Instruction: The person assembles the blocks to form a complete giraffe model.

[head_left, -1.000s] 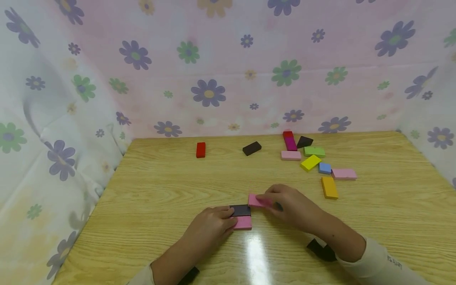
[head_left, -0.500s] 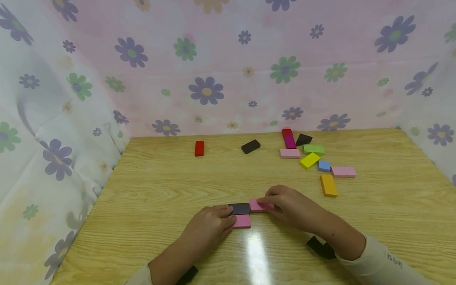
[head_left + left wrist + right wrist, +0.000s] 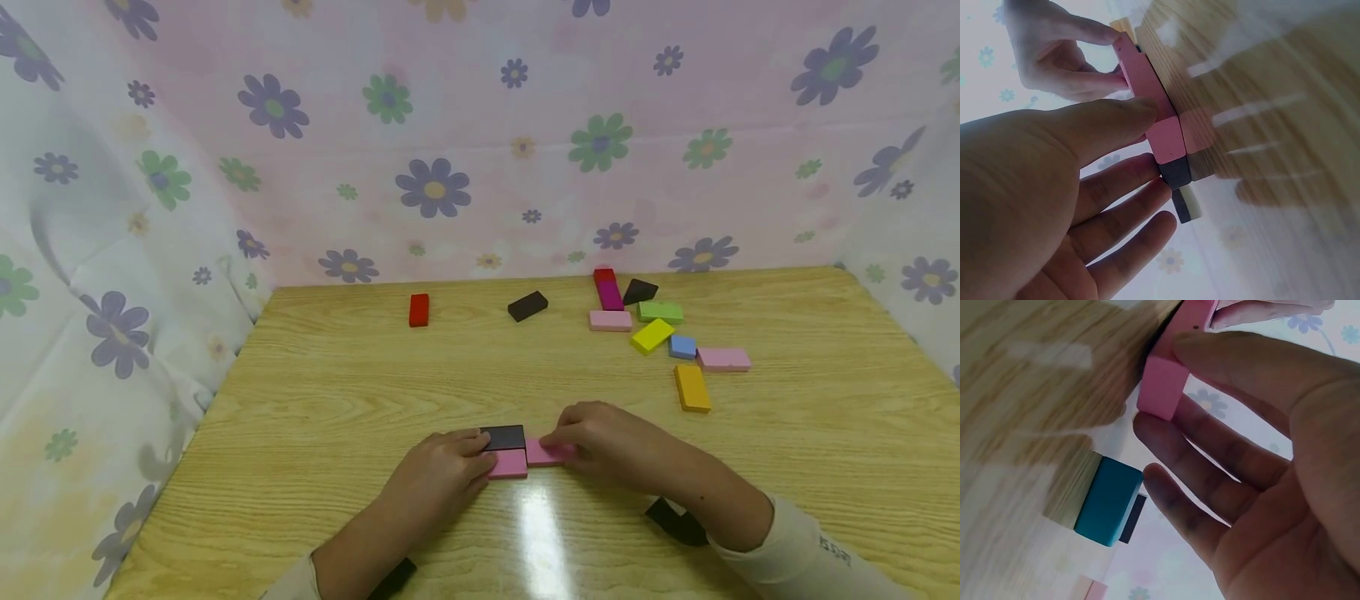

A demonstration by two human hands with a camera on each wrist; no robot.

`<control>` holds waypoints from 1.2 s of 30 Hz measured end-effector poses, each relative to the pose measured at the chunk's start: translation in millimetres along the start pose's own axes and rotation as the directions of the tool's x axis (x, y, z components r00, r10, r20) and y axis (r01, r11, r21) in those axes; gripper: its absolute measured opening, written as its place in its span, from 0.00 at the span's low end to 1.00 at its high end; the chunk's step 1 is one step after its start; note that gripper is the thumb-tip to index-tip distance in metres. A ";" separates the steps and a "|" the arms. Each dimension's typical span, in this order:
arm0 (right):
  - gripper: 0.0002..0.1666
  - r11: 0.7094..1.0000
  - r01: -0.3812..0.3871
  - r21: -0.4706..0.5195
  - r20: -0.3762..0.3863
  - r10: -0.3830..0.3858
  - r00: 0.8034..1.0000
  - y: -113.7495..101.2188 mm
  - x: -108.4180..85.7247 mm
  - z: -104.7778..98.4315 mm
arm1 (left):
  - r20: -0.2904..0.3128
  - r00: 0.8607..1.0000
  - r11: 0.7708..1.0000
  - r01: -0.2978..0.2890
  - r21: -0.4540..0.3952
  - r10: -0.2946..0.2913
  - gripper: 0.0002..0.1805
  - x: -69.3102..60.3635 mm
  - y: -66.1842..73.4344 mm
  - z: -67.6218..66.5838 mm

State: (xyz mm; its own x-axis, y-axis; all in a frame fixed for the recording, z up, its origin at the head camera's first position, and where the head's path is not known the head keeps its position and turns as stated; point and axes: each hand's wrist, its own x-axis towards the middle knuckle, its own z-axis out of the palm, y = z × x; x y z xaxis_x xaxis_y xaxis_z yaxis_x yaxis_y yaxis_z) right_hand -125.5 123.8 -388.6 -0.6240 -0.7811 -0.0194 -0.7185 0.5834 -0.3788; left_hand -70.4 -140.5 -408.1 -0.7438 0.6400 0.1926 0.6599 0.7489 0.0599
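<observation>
My left hand (image 3: 437,473) holds a black block (image 3: 507,437) and a pink block (image 3: 510,464) that lie long side to long side on the table. In the left wrist view its thumb presses the near face of the pink block (image 3: 1166,139), and fingers meet the black block (image 3: 1175,172) behind. A second pink block (image 3: 542,452) lies end to end with the first, on its right; my right hand (image 3: 618,442) pinches it between thumb and fingers. Beyond those fingertips the right wrist view has a teal block (image 3: 1107,501), hidden behind the hand in the head view.
At the back right lie yellow (image 3: 652,336), light green (image 3: 660,312), blue (image 3: 682,347), orange (image 3: 692,388) and more pink blocks (image 3: 723,359). A red block (image 3: 418,310) and a black block (image 3: 528,306) lie at the back. A flowered cloth (image 3: 480,108) walls the wooden table (image 3: 337,375).
My right hand has brought its pink block down to the table and slid it toward me, from beside the black block to beside the first pink one. The left hand stays put.
</observation>
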 end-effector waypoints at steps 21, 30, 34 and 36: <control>0.17 0.998 0.017 -0.059 0.065 -0.014 0.998 -7.8 -1.8 -3.1 | -0.001 1.000 1.000 -0.003 -0.006 0.003 0.10 0.4 0.8 -2.0; 0.18 0.997 0.021 -0.069 0.073 -0.016 0.997 -6.6 -1.5 -2.3 | -0.001 1.000 1.000 -0.006 -0.007 0.006 0.10 0.2 0.4 -1.0; 0.18 0.998 0.018 -0.058 0.074 -0.014 0.997 -6.1 -1.9 -2.6 | -0.001 1.000 1.000 -0.006 -0.013 0.006 0.10 0.2 0.3 -1.0; 0.18 0.999 0.022 -0.048 0.072 -0.019 0.997 -6.0 -2.3 -2.6 | 0.001 1.000 1.000 -0.005 -0.015 0.005 0.10 0.1 0.2 -1.1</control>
State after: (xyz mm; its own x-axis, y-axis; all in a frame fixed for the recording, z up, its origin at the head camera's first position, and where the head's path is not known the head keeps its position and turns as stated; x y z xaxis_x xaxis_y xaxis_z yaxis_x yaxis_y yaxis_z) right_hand -120.5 122.7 -383.9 -0.5867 -0.8060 -0.0787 -0.7462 0.5758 -0.3341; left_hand -70.2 -140.5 -407.0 -0.7404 0.6443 0.1915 0.6654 0.7428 0.0740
